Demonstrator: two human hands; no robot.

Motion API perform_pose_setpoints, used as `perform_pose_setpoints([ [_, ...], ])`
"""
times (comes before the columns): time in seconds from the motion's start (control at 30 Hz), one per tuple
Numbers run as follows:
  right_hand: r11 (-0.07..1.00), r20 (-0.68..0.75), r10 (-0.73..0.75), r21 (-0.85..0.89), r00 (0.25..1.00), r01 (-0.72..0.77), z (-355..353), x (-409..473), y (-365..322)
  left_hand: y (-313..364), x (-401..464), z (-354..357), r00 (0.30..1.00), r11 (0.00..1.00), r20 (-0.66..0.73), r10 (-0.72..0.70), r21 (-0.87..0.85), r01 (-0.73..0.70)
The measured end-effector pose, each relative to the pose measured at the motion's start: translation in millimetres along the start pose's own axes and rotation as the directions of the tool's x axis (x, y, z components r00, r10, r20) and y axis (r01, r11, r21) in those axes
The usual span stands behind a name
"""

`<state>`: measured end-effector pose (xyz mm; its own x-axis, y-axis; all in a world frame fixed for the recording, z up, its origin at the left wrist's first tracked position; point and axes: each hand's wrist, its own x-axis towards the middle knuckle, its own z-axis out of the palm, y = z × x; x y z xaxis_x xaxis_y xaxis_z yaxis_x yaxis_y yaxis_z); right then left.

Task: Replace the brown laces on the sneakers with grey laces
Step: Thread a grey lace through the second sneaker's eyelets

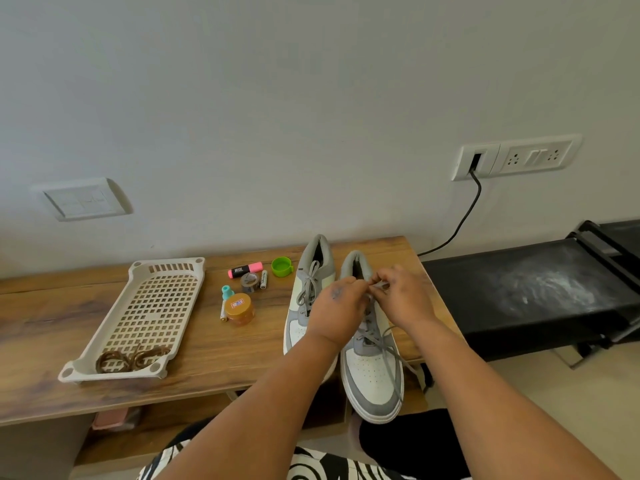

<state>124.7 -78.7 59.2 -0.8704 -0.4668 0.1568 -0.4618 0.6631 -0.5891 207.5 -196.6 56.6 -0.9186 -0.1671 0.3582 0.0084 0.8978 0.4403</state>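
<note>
Fingers of both hands pinch a flat grey lace (381,285) at the right grey-and-white sneaker's (372,362) top eyelets, centre-right of frame. Left to right: coiled brown laces (133,359) lie discarded in the cream perforated plastic tray (152,306); the left sneaker (310,282) appears fully relaced; left hand (341,306) and right hand (403,294) seem near finishing.

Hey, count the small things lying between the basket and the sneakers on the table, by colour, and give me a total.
Pink: 1, highlighter
Green: 1, cap
Teal: 1, small bottle top
Amber: 1, jar
Grey: 1, tape roll
White: 2, battery, second battery
Total: 7
</note>
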Motion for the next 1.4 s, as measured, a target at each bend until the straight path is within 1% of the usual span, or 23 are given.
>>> perform_pose_setpoints([
  [0.07,0.998,-0.019,0.039,-0.040,0.999,-0.040,0,-1,1,1,2,-6,0.987,0.986,0.066,-0.144,-0.071,0.148],
  [0.1,0.995,-0.045,0.069,-0.062,0.997,-0.072,-1,-3,2,1,4,-10,0.963,0.957,0.145,-0.227,-0.150,0.248],
  [0.13,0.994,-0.077,0.093,-0.051,0.993,-0.097,-2,-6,3,1,6,-16,0.913,0.888,0.278,-0.299,-0.269,0.373],
  [0.17,0.993,-0.093,0.114,-0.006,0.989,-0.115,-5,-9,3,1,7,-21,0.839,0.764,0.426,-0.339,-0.396,0.510],
  [0.2,0.991,-0.089,0.124,0.060,0.988,-0.119,-8,-13,3,0,6,-26,0.764,0.636,0.534,-0.362,-0.457,0.621],
  [0.23,0.986,-0.057,0.117,0.127,0.992,-0.109,-12,-18,3,0,4,-31,0.710,0.548,0.593,-0.379,-0.474,0.689],
  [0.3,0.974,0.062,0.055,0.216,0.997,-0.068,-19,-27,1,-5,2,-32,0.661,0.418,0.637,-0.397,-0.515,0.748],
  [0.37,0.971,0.139,-0.013,0.237,0.990,-0.021,-21,-32,-2,-7,0,-28,0.655,0.340,0.656,-0.375,-0.560,0.756],
  [0.53,0.985,0.048,-0.031,0.170,0.998,0.022,-14,-32,-8,-5,-3,-25,0.672,0.299,0.645,-0.365,-0.602,0.740],
  [0.6,0.994,0.055,-0.050,0.104,0.997,0.044,-18,-32,-10,-2,-3,-28,0.687,0.325,0.629,-0.364,-0.605,0.727],
  [0.73,0.966,0.141,-0.042,-0.247,0.989,0.076,-32,-35,-13,-4,1,-30,0.745,0.429,0.500,-0.441,-0.611,0.665],
  [0.87,0.952,0.105,-0.016,-0.303,0.994,0.047,-40,-31,-8,-16,3,-29,0.814,0.592,0.308,-0.492,-0.567,0.573],
  [0.93,0.950,0.131,0.007,-0.310,0.991,0.034,-44,-31,-7,-19,6,-30,0.839,0.664,0.217,-0.498,-0.527,0.531],
  [1.03,0.937,0.181,0.069,-0.349,0.981,-0.002,-44,-28,-2,-26,10,-32,0.878,0.792,0.102,-0.468,-0.393,0.467],
  [1.07,0.942,0.209,0.092,-0.334,0.974,-0.017,-43,-28,1,-29,11,-36,0.879,0.821,0.089,-0.469,-0.322,0.471],
  [1.1,0.958,0.261,0.118,-0.285,0.958,-0.040,-43,-27,4,-32,12,-42,0.878,0.859,0.085,-0.472,-0.181,0.479],
  [1.13,0.972,0.337,0.146,-0.223,0.930,-0.072,-44,-27,8,-36,13,-50,0.880,0.883,0.083,-0.468,0.035,0.467],
  [1.17,0.980,0.417,0.168,-0.170,0.893,-0.104,-46,-28,11,-39,12,-57,0.886,0.869,0.086,-0.456,0.255,0.423],
  [1.2,0.982,0.478,0.185,-0.128,0.859,-0.140,-47,-29,14,-42,11,-62,0.892,0.834,0.095,-0.442,0.410,0.370],
  [1.23,0.979,0.508,0.201,-0.076,0.838,-0.189,-48,-31,16,-42,10,-64,0.896,0.811,0.113,-0.430,0.485,0.328],
  [1.27,0.967,0.503,0.227,-0.019,0.834,-0.252,-46,-30,17,-39,9,-63,0.907,0.819,0.133,-0.401,0.494,0.290],
  [1.33,0.924,0.468,0.296,0.082,0.833,-0.374,-41,-29,18,-30,4,-54,0.948,0.904,0.181,-0.262,0.390,0.176],
  [1.4,0.929,0.454,0.302,0.058,0.838,-0.366,-33,-27,18,-19,0,-41,0.971,0.966,0.209,-0.119,0.252,0.065],
])
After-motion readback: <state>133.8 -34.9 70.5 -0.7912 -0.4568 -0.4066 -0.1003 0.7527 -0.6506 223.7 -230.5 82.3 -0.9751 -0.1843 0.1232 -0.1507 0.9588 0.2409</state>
